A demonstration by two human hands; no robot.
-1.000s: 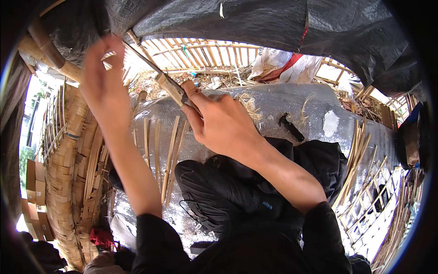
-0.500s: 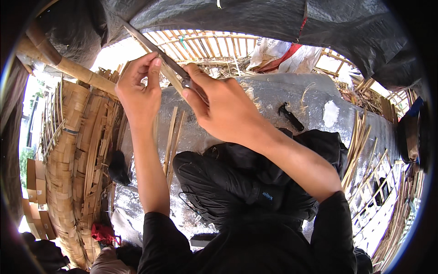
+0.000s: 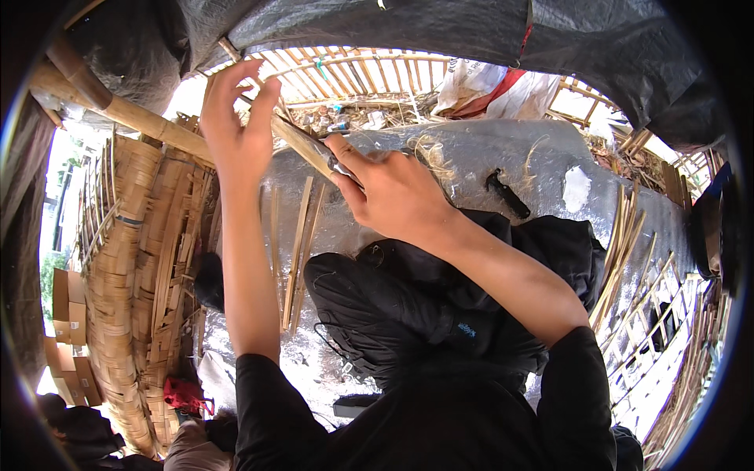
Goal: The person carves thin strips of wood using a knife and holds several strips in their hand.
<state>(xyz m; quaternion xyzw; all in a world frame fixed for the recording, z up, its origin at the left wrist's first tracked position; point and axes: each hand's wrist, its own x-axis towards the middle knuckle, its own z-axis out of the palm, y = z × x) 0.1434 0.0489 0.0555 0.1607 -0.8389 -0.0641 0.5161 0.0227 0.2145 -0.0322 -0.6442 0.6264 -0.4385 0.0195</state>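
My right hand (image 3: 400, 192) is closed around a knife (image 3: 339, 166), most of whose handle is hidden in the fist. Against the knife lies a pale bamboo strip (image 3: 302, 146), its near end at my right thumb and fingers. The strip slants up and left, passing behind my left hand (image 3: 238, 129). That hand is raised and slightly blurred, its thumb and fingers apart, with nothing visibly gripped between them. Most of the blade is hidden by the strip.
Loose bamboo strips (image 3: 297, 251) lie left of my bent black-clothed legs (image 3: 377, 306). A black hammer-like tool (image 3: 507, 194) rests on the grey sheet (image 3: 463, 157). More strips (image 3: 619, 259) are at right, and woven bamboo panels (image 3: 129, 298) stand at left.
My left hand has gone from a pinch at the strip to spread fingers, moving slightly up. The knife has turned, so the strip now covers much of its blade.
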